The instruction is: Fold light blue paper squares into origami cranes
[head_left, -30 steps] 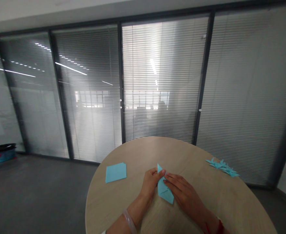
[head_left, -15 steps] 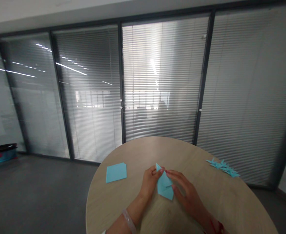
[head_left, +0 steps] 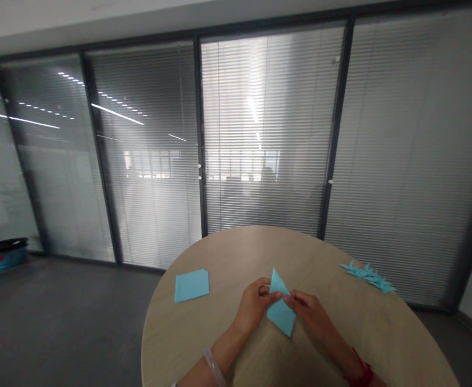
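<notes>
Toward the near side of the round wooden worktop (head_left: 223, 258), the left forearm (head_left: 227, 349) and right forearm (head_left: 336, 344) reach in from the bottom of the view and angle toward each other. The left hand (head_left: 254, 303) has its fingers (head_left: 263, 294) curled inward, their tips pressed against the left side of a folded blue paper kite (head_left: 282, 317). The right hand (head_left: 308, 312) pinches the paper's right side with its fingers (head_left: 294, 300) bunched close together. The paper sits between the hands, its point aimed away from the person; whether it touches the worktop cannot be told. Open wood lies to both sides: a flat blue paper square (head_left: 191, 285) rests well left of the left hand, and a loose heap of folded blue paper pieces (head_left: 368, 274) lies near the far right rim, well beyond the right hand.
</notes>
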A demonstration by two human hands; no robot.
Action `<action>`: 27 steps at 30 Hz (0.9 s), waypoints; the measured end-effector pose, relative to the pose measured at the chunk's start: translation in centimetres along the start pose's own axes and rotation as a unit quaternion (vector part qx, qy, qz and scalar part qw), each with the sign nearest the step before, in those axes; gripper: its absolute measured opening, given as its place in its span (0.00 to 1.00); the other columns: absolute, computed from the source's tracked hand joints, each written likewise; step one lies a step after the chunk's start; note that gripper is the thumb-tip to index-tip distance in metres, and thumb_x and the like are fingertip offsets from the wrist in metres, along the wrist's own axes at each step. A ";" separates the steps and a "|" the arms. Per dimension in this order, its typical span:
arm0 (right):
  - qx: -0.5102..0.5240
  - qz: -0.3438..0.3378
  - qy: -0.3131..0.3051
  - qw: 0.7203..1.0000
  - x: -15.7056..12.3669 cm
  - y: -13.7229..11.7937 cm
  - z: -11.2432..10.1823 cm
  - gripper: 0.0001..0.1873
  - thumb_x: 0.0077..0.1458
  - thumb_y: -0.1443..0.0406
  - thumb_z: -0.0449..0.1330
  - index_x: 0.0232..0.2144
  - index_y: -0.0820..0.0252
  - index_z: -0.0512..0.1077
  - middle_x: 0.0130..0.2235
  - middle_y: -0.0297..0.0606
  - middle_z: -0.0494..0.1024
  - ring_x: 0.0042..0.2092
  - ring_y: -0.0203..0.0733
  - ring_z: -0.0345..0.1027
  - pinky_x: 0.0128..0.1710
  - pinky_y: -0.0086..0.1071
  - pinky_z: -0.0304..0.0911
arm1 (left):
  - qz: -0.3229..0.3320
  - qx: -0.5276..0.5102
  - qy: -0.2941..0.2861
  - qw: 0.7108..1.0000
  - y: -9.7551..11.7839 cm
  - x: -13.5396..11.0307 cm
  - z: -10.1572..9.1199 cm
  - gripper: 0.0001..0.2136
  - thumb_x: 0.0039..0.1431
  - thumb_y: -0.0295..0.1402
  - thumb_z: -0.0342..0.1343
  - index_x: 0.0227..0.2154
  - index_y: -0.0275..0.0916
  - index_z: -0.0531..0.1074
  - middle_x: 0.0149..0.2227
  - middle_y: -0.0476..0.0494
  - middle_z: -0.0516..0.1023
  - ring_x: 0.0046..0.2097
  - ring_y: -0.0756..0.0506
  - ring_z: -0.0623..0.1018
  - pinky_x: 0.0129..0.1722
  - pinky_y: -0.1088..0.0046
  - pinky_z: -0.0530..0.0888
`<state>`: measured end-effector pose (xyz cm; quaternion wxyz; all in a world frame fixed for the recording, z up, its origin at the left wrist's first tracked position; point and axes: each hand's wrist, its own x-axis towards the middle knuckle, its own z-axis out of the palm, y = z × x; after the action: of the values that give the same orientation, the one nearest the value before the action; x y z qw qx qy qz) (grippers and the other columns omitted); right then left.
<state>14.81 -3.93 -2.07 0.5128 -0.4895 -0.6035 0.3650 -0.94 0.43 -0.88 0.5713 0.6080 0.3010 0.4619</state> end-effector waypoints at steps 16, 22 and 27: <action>-0.006 0.001 0.012 1.000 0.0 -0.2 -0.6 0.21 0.46 0.49 0.60 0.22 0.63 0.72 0.20 0.31 0.69 0.24 0.37 0.62 0.26 0.28 0.56 | 0.054 0.119 0.022 0.991 1.0 -0.5 0.2 0.11 0.43 0.39 0.65 0.26 0.35 0.78 0.23 0.48 0.74 0.26 0.49 0.68 0.28 0.76 0.63; 0.029 0.003 -0.011 1.000 -0.2 -0.5 -0.8 0.19 0.47 0.51 0.61 0.22 0.63 0.72 0.23 0.34 0.74 0.26 0.39 0.66 0.27 0.29 0.59 | 0.063 0.140 0.022 0.988 0.9 -0.5 0.3 0.09 0.46 0.36 0.62 0.28 0.35 0.78 0.24 0.48 0.74 0.27 0.48 0.68 0.29 0.76 0.63; 0.008 0.002 -0.013 1.000 -0.2 -0.6 -0.9 0.19 0.47 0.51 0.60 0.22 0.63 0.71 0.25 0.35 0.75 0.28 0.41 0.67 0.30 0.30 0.60 | 0.066 0.152 0.023 0.986 0.7 -0.4 0.2 0.09 0.46 0.35 0.62 0.29 0.36 0.78 0.24 0.48 0.74 0.28 0.48 0.68 0.30 0.75 0.63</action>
<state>15.52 -4.28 -1.39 0.5082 -0.4821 -0.6061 0.3768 -1.08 -0.15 -0.25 0.4337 0.6955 0.3398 0.4612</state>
